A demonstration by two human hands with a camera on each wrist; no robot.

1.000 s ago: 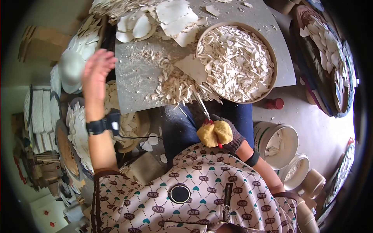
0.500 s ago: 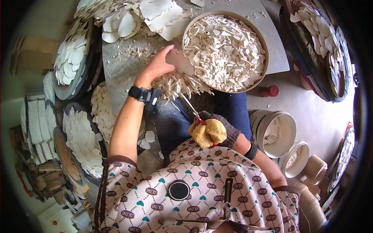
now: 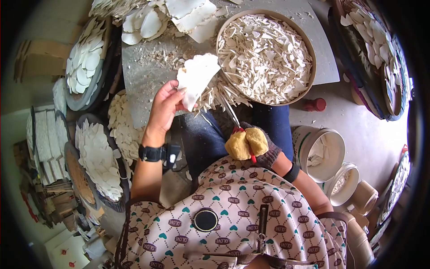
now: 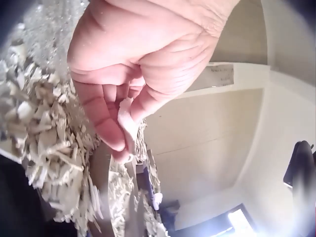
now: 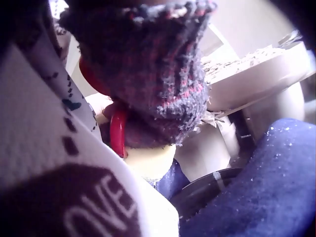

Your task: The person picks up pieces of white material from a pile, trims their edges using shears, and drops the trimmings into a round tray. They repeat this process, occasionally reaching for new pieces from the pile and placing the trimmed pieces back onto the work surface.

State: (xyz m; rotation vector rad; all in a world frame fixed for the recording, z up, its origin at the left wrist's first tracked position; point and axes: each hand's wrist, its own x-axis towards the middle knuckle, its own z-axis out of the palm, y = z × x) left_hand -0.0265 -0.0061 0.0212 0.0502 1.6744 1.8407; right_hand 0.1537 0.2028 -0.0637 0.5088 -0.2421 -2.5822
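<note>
My bare left hand (image 3: 165,106) pinches a flat white piece (image 3: 197,77) between thumb and fingers, above the front left of the grey table. In the left wrist view the piece (image 4: 128,123) shows edge-on in the left hand (image 4: 133,64). My gloved right hand (image 3: 268,150) grips red-handled scissors (image 3: 236,130) with yellow padding (image 3: 246,143) around the handles; the blades point up toward the scraps (image 3: 210,98) at the table edge. The right wrist view shows the glove (image 5: 148,74) and a red handle (image 5: 118,133).
A round tray (image 3: 312,85) full of white slivers sits on the table (image 3: 143,76), with larger white sheets (image 3: 192,15) at the back. Baskets of flat pieces (image 3: 96,157) stand at the left. White buckets (image 3: 331,154) and a red-capped object (image 3: 315,105) are at the right.
The left hand came in from the far left to the table, took hold of the white piece beside the tray and lifted it back toward the body. The right hand still grips the scissors.
</note>
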